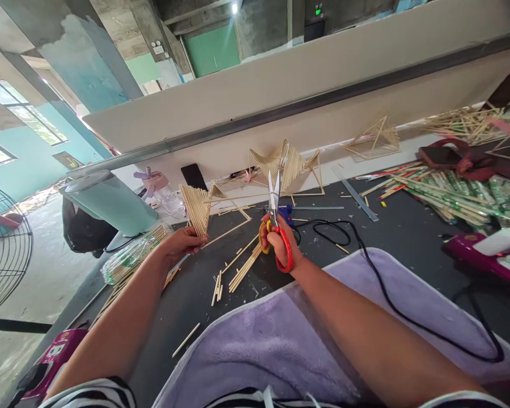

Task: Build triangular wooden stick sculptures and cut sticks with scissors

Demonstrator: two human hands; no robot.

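My left hand (187,242) pinches the lower corner of a stick model (198,209), a fan of thin wooden sticks joined to a triangular frame that reaches to the right. In my right hand (284,243) is a pair of scissors (274,198) with one red and one yellow handle, blades pointing up and slightly parted. The blades overlap the view of a larger stick model (291,164) standing behind. Just behind the scissors lies a blue glue gun (286,213). Loose cut sticks (244,269) lie on the dark table between my hands.
Bundles of wrapped sticks (450,198) lie at the right, a metal ruler (357,195) nearer the middle. A purple cloth (255,351) covers the near edge, with a black cable (382,277) across it. At the left stand a teal bin (110,201) and a pink-lidded bottle (164,192).
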